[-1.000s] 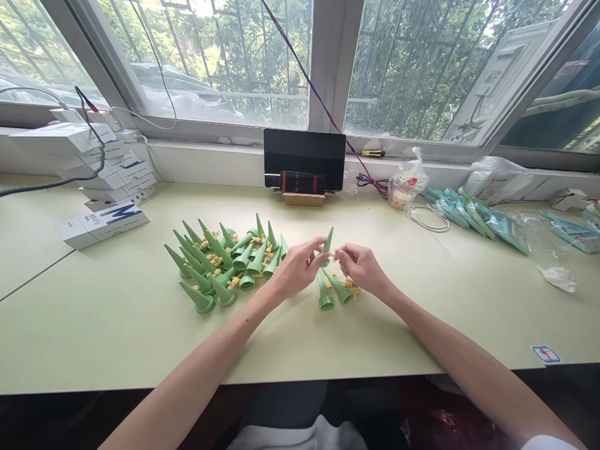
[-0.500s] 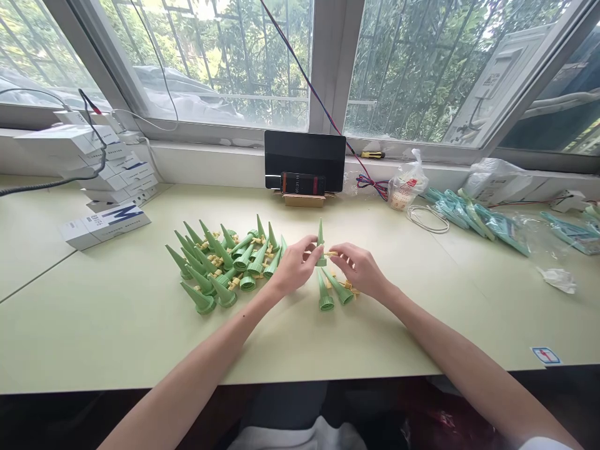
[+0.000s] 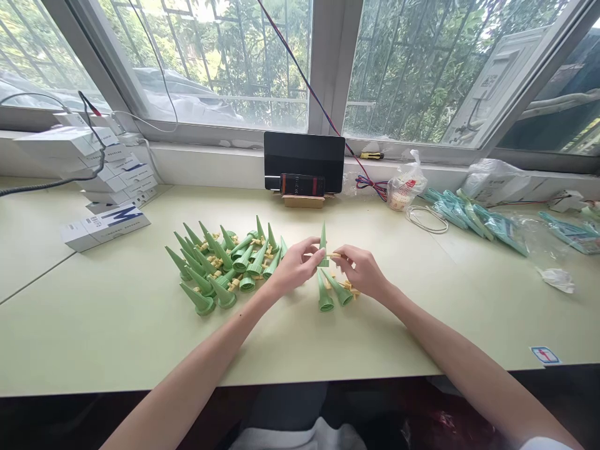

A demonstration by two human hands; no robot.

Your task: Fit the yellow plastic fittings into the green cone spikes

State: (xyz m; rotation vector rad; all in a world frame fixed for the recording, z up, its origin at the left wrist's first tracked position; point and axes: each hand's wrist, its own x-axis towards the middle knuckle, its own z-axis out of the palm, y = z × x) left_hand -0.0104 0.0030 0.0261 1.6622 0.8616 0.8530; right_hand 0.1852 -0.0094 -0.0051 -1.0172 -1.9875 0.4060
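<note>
One view, head camera. Left hand [image 3: 295, 269] pinches green cone [image 3: 323, 240] near wide end, tip upright, held above desk [image 3: 117, 325] between both hands. Right hand [image 3: 360, 270] pinches small yellow fitting [image 3: 334, 255] against cone's side; each grip pressed tight on its part. Two spare cones [image 3: 328, 290] lie just beneath hands; cone pile [image 3: 220, 265] just left of left hand. Judgement: hold cone steady, press fitting straight in, not slanted, fingertips clear of joint.
</note>
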